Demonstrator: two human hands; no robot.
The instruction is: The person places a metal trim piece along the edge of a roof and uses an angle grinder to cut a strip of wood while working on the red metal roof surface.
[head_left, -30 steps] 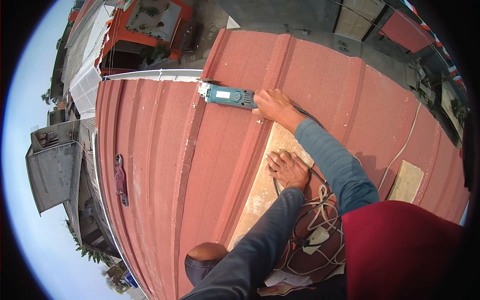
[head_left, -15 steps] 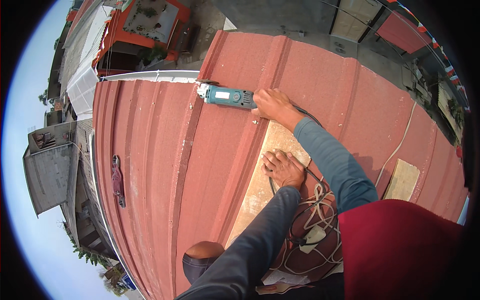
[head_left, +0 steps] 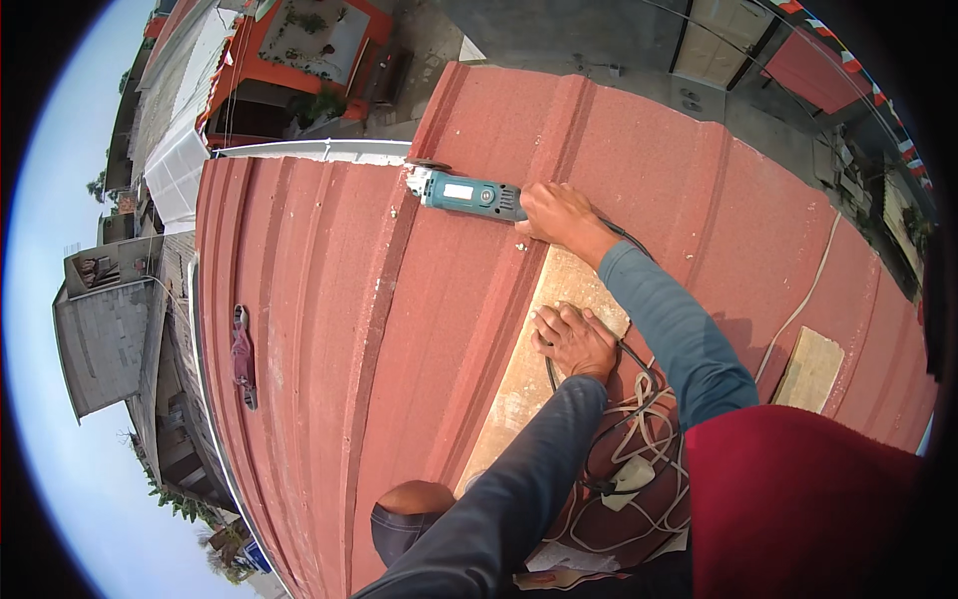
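My right hand [head_left: 559, 215] is wrapped round the rear end of a teal angle grinder [head_left: 469, 195]. The grinder lies sideways, its metal head and disc at a raised rib of the red roof sheet [head_left: 449, 290], where the sheet's edge steps. Whether the disc spins or cuts in cannot be seen. My left hand [head_left: 577, 341] leans on a wooden board [head_left: 519, 399], fingers spread and slightly bent. A black cord [head_left: 629, 351] passes under that palm; part of it is hidden there.
Beside my left forearm lie a tangled pale extension cord [head_left: 649, 419] and a white socket block [head_left: 629, 481]. A dark red cloth-like strip [head_left: 242, 357] rests on the left roof. Another wooden piece [head_left: 808, 369] lies at right. Beyond the far roof edge is a drop to grey ground [head_left: 559, 35].
The whole view has shifted slightly to the right. Both hands and the grinder keep nearly the same places on the roof.
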